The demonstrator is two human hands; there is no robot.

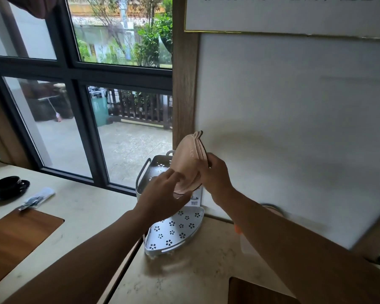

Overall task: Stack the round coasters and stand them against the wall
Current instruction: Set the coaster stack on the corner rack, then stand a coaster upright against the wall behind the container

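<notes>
Pale pink round coasters (188, 162), stacked, sit clamped between my right fingers (203, 164) on the back edge and left fingers (173, 175) on the front face; faces upright, white wall (294, 128) just behind, pale tabletop (173, 275) below.

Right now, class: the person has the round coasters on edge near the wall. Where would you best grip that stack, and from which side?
Grip the coaster stack at its rim, fingers pinching across both faces. It stands on edge, slightly fanned, so come from the open window side, as the left hand does; the right hand is on the wall side.
</notes>
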